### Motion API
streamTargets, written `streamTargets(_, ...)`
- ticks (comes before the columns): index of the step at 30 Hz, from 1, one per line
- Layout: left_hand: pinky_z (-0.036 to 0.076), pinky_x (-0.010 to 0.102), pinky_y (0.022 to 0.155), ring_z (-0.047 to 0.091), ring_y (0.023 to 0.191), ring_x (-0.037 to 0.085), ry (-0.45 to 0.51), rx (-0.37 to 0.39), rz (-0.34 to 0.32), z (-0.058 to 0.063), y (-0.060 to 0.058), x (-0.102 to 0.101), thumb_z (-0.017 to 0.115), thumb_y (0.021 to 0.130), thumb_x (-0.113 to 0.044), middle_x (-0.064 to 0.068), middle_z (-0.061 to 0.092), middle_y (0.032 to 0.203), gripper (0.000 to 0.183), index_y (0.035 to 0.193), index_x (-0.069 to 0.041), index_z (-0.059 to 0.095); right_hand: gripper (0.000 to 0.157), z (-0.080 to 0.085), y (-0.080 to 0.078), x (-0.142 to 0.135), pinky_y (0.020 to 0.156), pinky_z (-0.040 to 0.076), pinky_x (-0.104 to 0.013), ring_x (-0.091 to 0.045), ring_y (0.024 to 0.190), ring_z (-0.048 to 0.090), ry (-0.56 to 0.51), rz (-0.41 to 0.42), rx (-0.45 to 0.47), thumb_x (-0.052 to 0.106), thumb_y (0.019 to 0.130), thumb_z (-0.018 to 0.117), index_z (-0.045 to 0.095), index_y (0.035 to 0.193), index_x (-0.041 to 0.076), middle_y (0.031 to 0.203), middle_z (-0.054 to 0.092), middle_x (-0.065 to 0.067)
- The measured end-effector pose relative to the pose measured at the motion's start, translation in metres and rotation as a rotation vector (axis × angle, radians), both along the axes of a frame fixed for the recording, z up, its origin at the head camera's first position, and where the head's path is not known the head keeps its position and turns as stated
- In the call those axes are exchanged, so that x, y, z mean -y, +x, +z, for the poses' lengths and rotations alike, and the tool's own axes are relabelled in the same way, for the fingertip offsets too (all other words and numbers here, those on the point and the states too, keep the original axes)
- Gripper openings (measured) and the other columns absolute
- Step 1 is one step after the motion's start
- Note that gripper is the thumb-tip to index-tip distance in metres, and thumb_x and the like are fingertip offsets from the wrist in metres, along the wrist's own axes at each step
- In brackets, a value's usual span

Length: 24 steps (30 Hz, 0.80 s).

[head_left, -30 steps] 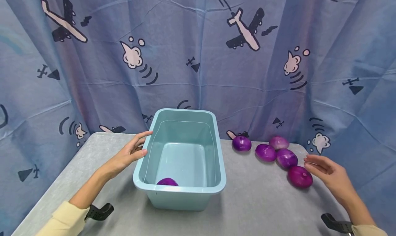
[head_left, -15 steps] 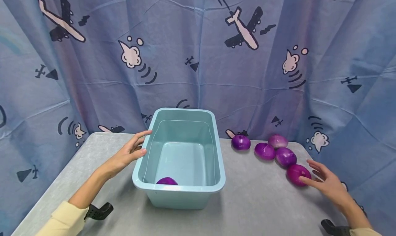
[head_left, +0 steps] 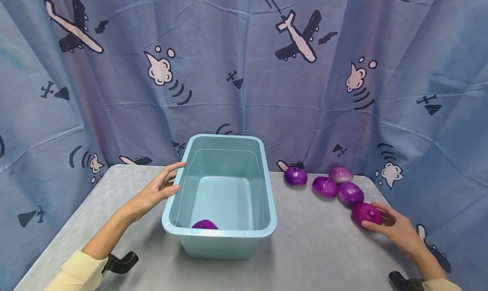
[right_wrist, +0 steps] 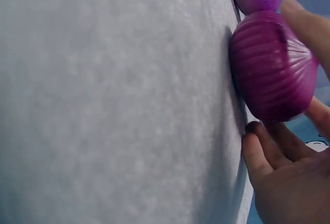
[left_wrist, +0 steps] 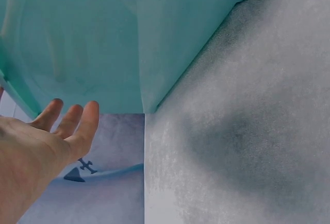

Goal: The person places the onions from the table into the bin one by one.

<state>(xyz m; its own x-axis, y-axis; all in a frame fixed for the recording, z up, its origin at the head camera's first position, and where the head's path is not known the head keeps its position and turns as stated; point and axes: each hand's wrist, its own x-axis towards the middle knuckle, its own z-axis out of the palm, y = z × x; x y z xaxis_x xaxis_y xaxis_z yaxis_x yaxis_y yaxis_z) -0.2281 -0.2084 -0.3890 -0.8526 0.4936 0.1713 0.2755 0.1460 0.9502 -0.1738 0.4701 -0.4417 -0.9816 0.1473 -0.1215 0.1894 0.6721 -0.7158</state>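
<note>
right hand [head_left: 398, 231]: thumb and fingers curled round the magenta onion [head_left: 367, 214], on the grey table [head_left: 312, 248]; tightness of grasp cannot be determined. four purple onions [head_left: 350, 193] lie beyond it, the leftmost apart. left hand [head_left: 155, 192]: fingers relaxed, extended at the left rim of the teal basin [head_left: 221, 233]. inside, one more onion [head_left: 204, 224], partly hidden by the near wall. behind: printed curtain [head_left: 206, 41].

No text, label, brand, number or sign readable anywhere.
</note>
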Motion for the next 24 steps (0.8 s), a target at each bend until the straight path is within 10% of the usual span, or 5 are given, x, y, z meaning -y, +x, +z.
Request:
streamTargets(19, 0.034, 0.063, 0.105, 0.036, 0.139, 0.045, 0.015, 0.012, 0.004, -0.0002, -0.0008, -0.0002, 0.054, 0.104, -0.028, 0.022, 0.031, 0.158, 0.062, 0.16, -0.025, 0.027, 0.096, -0.0049, -0.0064, -0.0021, 0.1, 0.034, -0.072, -0.061, 0.134, 0.029, -0.051, -0.081, -0.001, 0.048, 0.09, 0.076, 0.028, 0.154, -0.006, 0.149, 0.029, -0.042)
streamTargets(24, 0.035, 0.062, 0.104, 0.036, 0.138, 0.045, 0.012, 0.014, 0.001, -0.0007, -0.0007, 0.0006, 0.053, 0.105, -0.028, 0.022, 0.03, 0.158, 0.062, 0.161, -0.025, 0.026, 0.09, -0.0067, -0.0051, -0.0035, 0.081, 0.055, -0.034, -0.027, 0.112, 0.06, -0.013, -0.081, -0.067, 0.045, 0.089, 0.079, 0.037, 0.149, -0.007, 0.143, 0.041, -0.039)
